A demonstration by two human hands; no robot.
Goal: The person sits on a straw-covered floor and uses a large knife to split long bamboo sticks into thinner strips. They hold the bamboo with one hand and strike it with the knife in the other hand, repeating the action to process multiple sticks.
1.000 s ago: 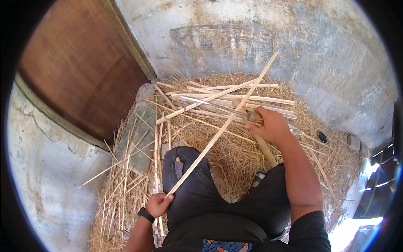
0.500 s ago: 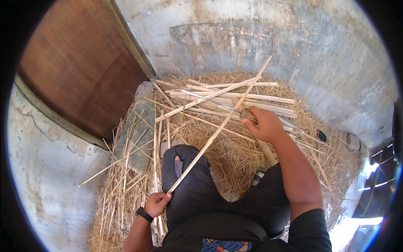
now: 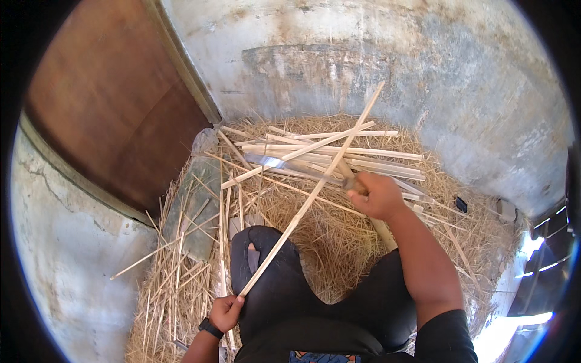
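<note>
Over the straw (image 3: 336,260), our long pale wooden slat (image 3: 312,196) slants up; our knife (image 3: 302,172) crosses approx. mid-slat, R hand (image 3: 378,195) wrapped round its handle, L hand (image 3: 227,311) pinching the near end. Best: shallow blade angle, L fingers clear.

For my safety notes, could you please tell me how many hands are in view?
2: the left hand, at lower left, gripping the near end of a strip, and the right hand, right of centre, holding the knife. No others show.
</note>
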